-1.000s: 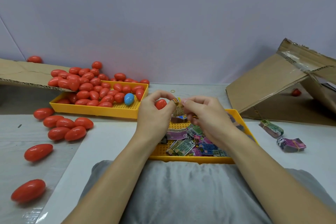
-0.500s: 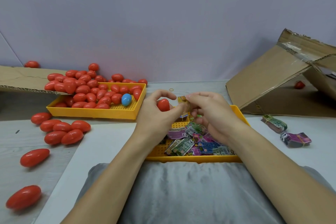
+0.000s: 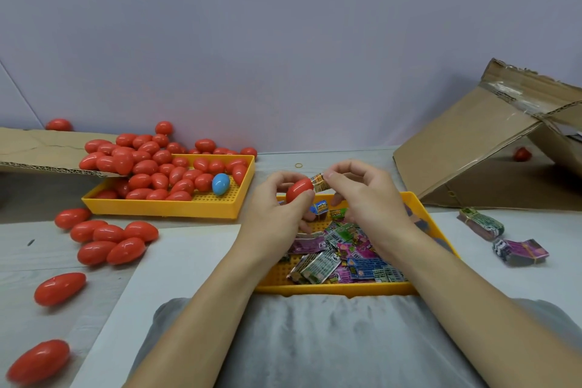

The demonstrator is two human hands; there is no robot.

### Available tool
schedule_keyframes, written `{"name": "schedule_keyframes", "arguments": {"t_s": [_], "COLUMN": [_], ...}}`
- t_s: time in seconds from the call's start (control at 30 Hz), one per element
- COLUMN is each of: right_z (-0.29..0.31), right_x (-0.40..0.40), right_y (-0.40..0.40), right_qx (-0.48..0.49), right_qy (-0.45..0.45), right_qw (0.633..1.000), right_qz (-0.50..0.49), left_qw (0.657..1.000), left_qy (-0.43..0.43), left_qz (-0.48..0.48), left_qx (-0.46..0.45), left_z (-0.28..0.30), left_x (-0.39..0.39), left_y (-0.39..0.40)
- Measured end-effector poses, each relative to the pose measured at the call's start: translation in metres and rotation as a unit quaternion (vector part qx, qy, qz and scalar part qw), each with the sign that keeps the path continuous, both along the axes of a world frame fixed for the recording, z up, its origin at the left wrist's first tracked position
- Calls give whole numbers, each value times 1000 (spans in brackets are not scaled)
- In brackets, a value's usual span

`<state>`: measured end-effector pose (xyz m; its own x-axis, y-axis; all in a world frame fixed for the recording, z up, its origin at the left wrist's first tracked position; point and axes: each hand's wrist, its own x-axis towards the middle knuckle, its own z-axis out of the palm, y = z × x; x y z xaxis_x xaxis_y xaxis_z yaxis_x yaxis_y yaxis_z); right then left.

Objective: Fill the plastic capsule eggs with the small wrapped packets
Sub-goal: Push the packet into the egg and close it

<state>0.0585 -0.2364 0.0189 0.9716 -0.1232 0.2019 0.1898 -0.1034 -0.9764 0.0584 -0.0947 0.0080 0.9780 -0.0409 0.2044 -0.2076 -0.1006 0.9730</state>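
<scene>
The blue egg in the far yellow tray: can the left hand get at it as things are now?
Probably not at once. The blue egg lies uncovered near the right end of its tray, with nothing between, but the left hand grips a red egg, so it would need to let go first.

Two yellow trays (image 3: 163,206), one blue egg (image 3: 220,183), two banded packet bundles (image 3: 480,223), two hands (image 3: 277,214).
</scene>
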Motion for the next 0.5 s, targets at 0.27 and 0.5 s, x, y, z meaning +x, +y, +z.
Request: {"name": "schedule_keyframes", "arguments": {"t_s": [0.27,0.5], "right_z": [0,-1], "right_x": [-2,-3], "right_y": [1,0], "right_qx": [23,38], "right_qy": [-25,-41], "right_qw": [999,998], "right_qz": [15,27], "left_qw": [999,992], "left_qy": [-25,-3], "left_qz": [17,-3], "left_qx": [-36,-125], "left_z": [0,0], "left_x": [0,1], "left_y": [2,3]}}
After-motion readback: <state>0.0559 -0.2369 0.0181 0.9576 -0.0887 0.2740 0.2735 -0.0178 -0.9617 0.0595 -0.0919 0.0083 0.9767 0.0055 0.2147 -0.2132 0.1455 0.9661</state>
